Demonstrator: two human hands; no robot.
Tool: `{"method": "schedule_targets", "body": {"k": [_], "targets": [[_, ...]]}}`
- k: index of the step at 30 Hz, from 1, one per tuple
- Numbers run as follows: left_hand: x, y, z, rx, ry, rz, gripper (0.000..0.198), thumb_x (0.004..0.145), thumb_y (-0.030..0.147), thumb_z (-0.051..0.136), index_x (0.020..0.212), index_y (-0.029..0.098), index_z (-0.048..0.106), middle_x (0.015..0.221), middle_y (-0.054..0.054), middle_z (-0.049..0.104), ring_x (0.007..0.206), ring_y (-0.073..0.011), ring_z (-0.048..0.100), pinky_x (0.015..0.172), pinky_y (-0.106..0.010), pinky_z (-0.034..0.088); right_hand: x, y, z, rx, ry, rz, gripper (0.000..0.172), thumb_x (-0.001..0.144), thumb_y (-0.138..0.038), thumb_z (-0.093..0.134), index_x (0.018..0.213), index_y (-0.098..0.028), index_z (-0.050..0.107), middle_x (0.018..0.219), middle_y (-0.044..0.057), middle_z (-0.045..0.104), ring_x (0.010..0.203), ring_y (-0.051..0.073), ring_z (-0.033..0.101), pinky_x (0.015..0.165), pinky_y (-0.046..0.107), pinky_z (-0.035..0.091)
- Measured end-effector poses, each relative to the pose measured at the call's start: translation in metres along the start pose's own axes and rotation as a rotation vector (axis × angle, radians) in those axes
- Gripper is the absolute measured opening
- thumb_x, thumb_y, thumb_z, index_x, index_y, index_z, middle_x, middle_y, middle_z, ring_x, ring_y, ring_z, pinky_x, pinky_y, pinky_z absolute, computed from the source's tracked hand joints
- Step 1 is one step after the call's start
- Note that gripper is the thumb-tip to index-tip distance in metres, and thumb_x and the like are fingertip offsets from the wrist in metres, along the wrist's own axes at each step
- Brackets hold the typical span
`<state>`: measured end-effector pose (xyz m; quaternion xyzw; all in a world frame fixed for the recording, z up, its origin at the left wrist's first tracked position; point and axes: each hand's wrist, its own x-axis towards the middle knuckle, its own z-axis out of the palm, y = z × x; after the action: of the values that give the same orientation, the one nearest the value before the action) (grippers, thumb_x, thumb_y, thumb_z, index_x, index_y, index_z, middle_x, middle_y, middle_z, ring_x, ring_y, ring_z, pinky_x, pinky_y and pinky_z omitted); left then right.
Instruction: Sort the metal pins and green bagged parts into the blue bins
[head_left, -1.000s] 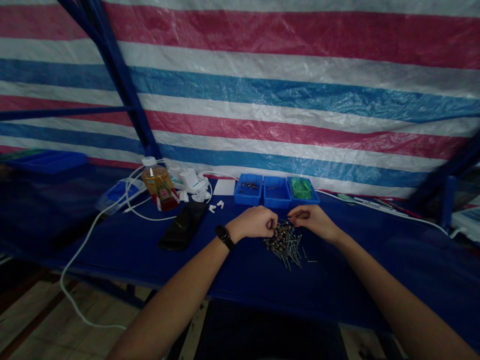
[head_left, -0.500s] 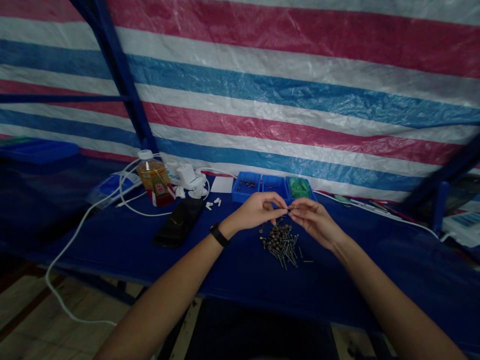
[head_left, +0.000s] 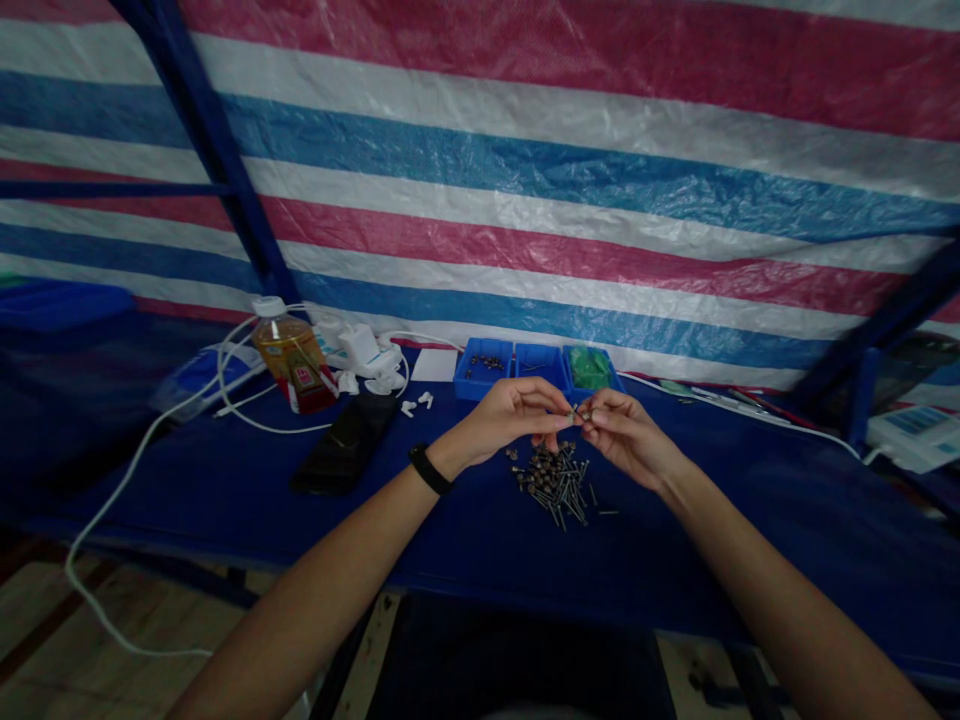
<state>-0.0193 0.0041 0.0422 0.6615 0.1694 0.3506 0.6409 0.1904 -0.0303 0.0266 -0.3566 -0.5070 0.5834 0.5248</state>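
Note:
My left hand [head_left: 523, 420], wearing a black wristband [head_left: 430, 469], is closed in a pinch on a thin silvery screw, mostly hidden by the fingertips. Close against it, my right hand [head_left: 628, 435] pinches a small brown metal nut [head_left: 587, 415]. The fingertips of both hands nearly meet above a loose pile of screws [head_left: 566, 492] mixed with small brown metal nuts [head_left: 545, 466]. Whether screw and nut are joined cannot be made out.
Behind the hands stand three blue bins [head_left: 480, 385], holding small brown parts, a few screws and a green bag [head_left: 590, 367]. Left lie a black phone [head_left: 346, 445], white earbuds [head_left: 417, 403], a drink bottle [head_left: 296, 360] and white cables. Striped sheeting [head_left: 525, 200] hangs behind the table.
The view has shifted slightly, moving the scene a little left and up. Both hands still pinch together above the pile; a brown nut now shows in my right fingertips.

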Motion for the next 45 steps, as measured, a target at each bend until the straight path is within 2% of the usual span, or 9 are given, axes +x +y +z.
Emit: {"method": "schedule_targets", "body": {"k": [9, 14, 23, 25, 29, 31, 35, 39, 45], "targets": [[0.006, -0.015, -0.001, -0.075, 0.117, -0.07, 0.03, 0.082, 0.032, 0.077, 0.104, 0.013, 0.072, 0.097, -0.01, 0.076, 0.065, -0.0103, 0.068, 0.06, -0.022, 0.05, 0.003, -0.001, 0.002, -0.199, 0.127, -0.117, 0.02, 0.063, -0.033, 0.089, 0.073, -0.024, 0.075, 0.073, -0.001, 0.071, 0.067, 0.013, 0.06, 0.066, 0.028, 0.049], [0.007, -0.017, -0.003, 0.016, 0.163, -0.071, 0.033, 0.077, 0.033, 0.081, 0.103, 0.013, 0.075, 0.087, -0.009, 0.076, 0.063, -0.0107, 0.067, 0.057, -0.021, 0.049, 0.006, 0.005, -0.001, -0.306, 0.162, -0.173, 0.019, 0.064, -0.035, 0.088, 0.075, -0.024, 0.077, 0.076, 0.0, 0.074, 0.069, 0.015, 0.063, 0.073, 0.032, 0.052], [0.004, -0.015, 0.0, 0.122, 0.199, 0.025, 0.032, 0.074, 0.035, 0.083, 0.094, 0.011, 0.075, 0.077, -0.007, 0.075, 0.062, -0.0132, 0.07, 0.062, -0.023, 0.057, 0.007, 0.017, -0.001, -0.19, 0.139, -0.005, 0.028, 0.066, -0.045, 0.087, 0.085, -0.025, 0.082, 0.084, 0.004, 0.077, 0.068, 0.014, 0.061, 0.068, 0.03, 0.051], [0.005, -0.009, -0.004, 0.115, 0.251, 0.054, 0.031, 0.073, 0.034, 0.083, 0.092, 0.011, 0.075, 0.073, -0.006, 0.074, 0.06, -0.0133, 0.07, 0.061, -0.023, 0.057, 0.007, 0.013, -0.001, -0.102, 0.132, 0.049, 0.032, 0.069, -0.048, 0.085, 0.091, -0.026, 0.082, 0.093, 0.005, 0.077, 0.071, 0.013, 0.062, 0.07, 0.029, 0.052], [0.015, 0.01, -0.03, 0.24, 0.511, 0.208, 0.029, 0.075, 0.033, 0.081, 0.093, 0.012, 0.075, 0.075, -0.006, 0.075, 0.058, -0.0139, 0.069, 0.055, -0.023, 0.057, 0.008, -0.002, -0.011, -0.005, 0.235, 0.05, 0.032, 0.075, -0.049, 0.08, 0.097, -0.026, 0.081, 0.095, 0.004, 0.076, 0.072, 0.012, 0.062, 0.07, 0.024, 0.051], [0.022, 0.02, -0.05, 0.434, 0.593, 0.237, 0.024, 0.078, 0.031, 0.078, 0.093, 0.013, 0.075, 0.078, -0.006, 0.076, 0.058, -0.0145, 0.07, 0.055, -0.024, 0.057, 0.009, -0.007, -0.02, -0.002, 0.293, 0.06, 0.028, 0.075, -0.045, 0.081, 0.092, -0.024, 0.081, 0.086, 0.004, 0.074, 0.071, 0.011, 0.061, 0.067, 0.022, 0.05], [0.034, 0.05, -0.079, 0.898, 0.608, 0.21, 0.011, 0.08, 0.025, 0.076, 0.085, 0.014, 0.078, 0.08, -0.007, 0.077, 0.056, -0.0147, 0.069, 0.054, -0.024, 0.054, 0.011, -0.006, -0.032, -0.036, 0.326, 0.139, 0.022, 0.077, -0.04, 0.078, 0.089, -0.022, 0.081, 0.081, 0.003, 0.072, 0.07, 0.011, 0.06, 0.065, 0.021, 0.049], [0.045, 0.081, -0.081, 1.025, 0.711, 0.343, 0.02, 0.085, 0.033, 0.074, 0.095, 0.016, 0.078, 0.087, -0.007, 0.078, 0.055, -0.0138, 0.068, 0.053, -0.024, 0.051, 0.011, -0.002, -0.034, -0.055, 0.31, 0.161, 0.022, 0.077, -0.041, 0.077, 0.088, -0.022, 0.081, 0.079, 0.003, 0.07, 0.07, 0.011, 0.06, 0.067, 0.022, 0.049], [0.05, 0.083, -0.077, 1.228, 0.802, 0.386, 0.025, 0.089, 0.036, 0.071, 0.105, 0.017, 0.076, 0.072, -0.002, 0.073, 0.055, -0.012, 0.065, 0.059, -0.023, 0.049, 0.01, -0.003, -0.032, -0.139, 0.306, 0.117, 0.029, 0.074, -0.046, 0.077, 0.087, -0.021, 0.08, 0.08, 0.004, 0.07, 0.071, 0.013, 0.061, 0.069, 0.025, 0.049]]}}
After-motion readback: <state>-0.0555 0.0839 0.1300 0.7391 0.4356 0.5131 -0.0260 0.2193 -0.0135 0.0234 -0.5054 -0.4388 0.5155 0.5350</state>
